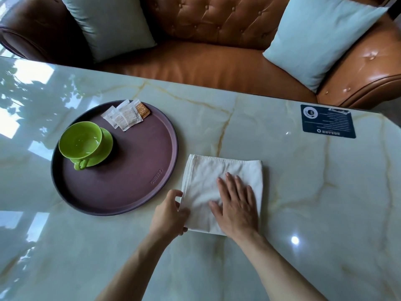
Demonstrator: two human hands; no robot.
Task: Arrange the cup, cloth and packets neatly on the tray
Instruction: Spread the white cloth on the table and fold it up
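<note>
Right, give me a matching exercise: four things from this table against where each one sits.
Things:
1. cup
2. packets
3. cloth
4. card

Places:
A. far right of the table
B. under the right hand, beside the tray
C. on a saucer on the tray
D. far edge of the tray

Pairs: 1-C, 2-D, 3-B, 4-A

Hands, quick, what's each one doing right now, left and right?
Left hand: fingers closed on the near left edge of the white cloth, pinching it.
Right hand: open, palm flat on the cloth, gripping nothing.
</note>
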